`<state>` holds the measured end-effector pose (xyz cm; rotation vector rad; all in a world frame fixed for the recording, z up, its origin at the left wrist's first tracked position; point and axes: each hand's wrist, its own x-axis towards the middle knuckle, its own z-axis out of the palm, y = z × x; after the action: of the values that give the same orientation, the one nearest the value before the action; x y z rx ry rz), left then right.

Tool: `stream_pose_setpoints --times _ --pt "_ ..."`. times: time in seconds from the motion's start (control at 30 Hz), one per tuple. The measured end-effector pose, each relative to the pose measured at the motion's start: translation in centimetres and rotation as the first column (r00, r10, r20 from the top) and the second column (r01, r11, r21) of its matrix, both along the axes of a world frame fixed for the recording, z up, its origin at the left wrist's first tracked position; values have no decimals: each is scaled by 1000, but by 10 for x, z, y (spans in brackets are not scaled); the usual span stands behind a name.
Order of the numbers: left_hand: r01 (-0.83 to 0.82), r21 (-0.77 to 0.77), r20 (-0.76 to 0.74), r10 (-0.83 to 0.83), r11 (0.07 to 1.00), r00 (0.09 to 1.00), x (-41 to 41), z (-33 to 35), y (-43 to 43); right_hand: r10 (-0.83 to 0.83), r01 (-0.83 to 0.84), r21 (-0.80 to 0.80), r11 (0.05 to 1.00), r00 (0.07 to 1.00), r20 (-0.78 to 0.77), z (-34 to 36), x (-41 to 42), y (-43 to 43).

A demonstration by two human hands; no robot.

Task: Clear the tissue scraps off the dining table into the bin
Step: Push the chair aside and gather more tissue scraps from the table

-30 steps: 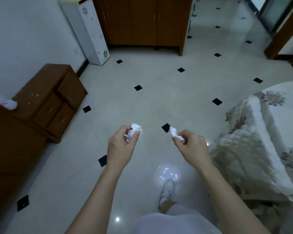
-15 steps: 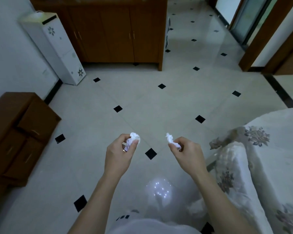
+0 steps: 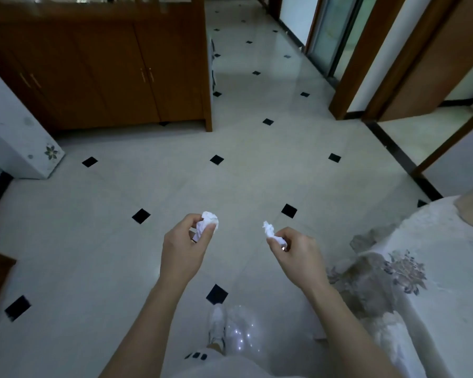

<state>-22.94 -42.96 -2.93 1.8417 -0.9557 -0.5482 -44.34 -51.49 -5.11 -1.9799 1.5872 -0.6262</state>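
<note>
My left hand [image 3: 185, 251] pinches a crumpled white tissue ball [image 3: 209, 222] between thumb and fingers, held out over the tiled floor. My right hand [image 3: 295, 255] pinches a smaller twisted tissue scrap [image 3: 269, 230] at about the same height. The two hands are apart, side by side. A table draped in a white floral quilted cloth [image 3: 421, 268] is at the lower right, next to my right forearm. No bin is in view.
A brown wooden cabinet [image 3: 115, 66] stands ahead on the left, with a white floral-print appliance [image 3: 14, 137] beside it. Wooden door frames [image 3: 366, 64] and a hallway lie ahead on the right. The white tiled floor [image 3: 230, 181] stretches ahead. My shoe [image 3: 217, 327] shows below.
The view has turned right and moved forward: the low brown drawer unit has slid out at the left and the doorways have come in. Both hands still hold their tissues.
</note>
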Motion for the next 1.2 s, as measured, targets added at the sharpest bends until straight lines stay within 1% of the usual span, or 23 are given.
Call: stream_pose_setpoints --times 0.23,0.43,0.53,0.63,0.8,0.93,1.0,1.07,1.2 --pt "180 -20 22 -179 984 984 48 13 -139 -103 103 -29 994 995 -2 23 50 -110" --pt "300 -13 51 -299 954 953 57 12 -231 -251 251 -8 968 968 10 17 46 -167" --pt "357 -4 35 -357 934 934 48 10 -273 -314 314 -16 949 949 7 14 35 -195" --pt "416 -3 45 -416 909 908 31 7 -318 -362 362 3 932 932 13 10 18 -227" --pt "500 -3 80 -498 866 863 -10 3 -404 -434 435 -12 900 900 42 -2 -23 -295" --pt "544 11 61 -543 839 837 -54 3 -480 -476 476 20 879 877 60 -10 -66 -362" --pt "561 20 49 -561 828 826 -78 8 -523 -511 509 38 860 856 82 -5 -89 -396" --pt "585 17 64 -585 811 808 -106 15 -566 -538 537 38 843 840 67 4 -116 -429" --pt "666 -4 71 -664 746 744 -167 29 -635 -611 614 -21 789 788 75 18 -171 -478"
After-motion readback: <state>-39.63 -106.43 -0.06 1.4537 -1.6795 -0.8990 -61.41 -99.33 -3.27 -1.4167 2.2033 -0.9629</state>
